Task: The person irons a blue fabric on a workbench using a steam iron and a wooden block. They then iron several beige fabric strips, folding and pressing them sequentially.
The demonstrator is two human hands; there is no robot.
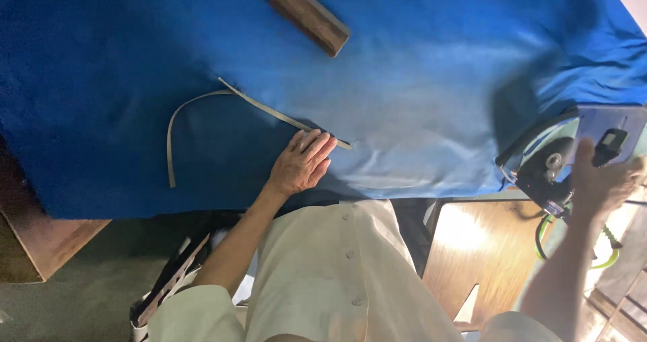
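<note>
Blue cloth (pixel 418 79) is spread over the table. My left hand (pixel 301 162) lies flat on the cloth near its front edge, fingers together, resting on the end of a thin grey strip (pixel 202 99) that curves across the cloth. My right hand (pixel 602 182) reaches out to the right and touches a dark electric cutting machine (pixel 559 167) with a grey-blue top, standing at the cloth's right edge. Whether the right hand grips the machine is unclear.
A brown wooden block (pixel 309 16) lies on the cloth at the top centre. A wooden surface (pixel 465 247) sits below the table edge at right. A green cable (pixel 542 244) hangs by the machine. My cream buttoned garment (pixel 337 274) fills the bottom centre.
</note>
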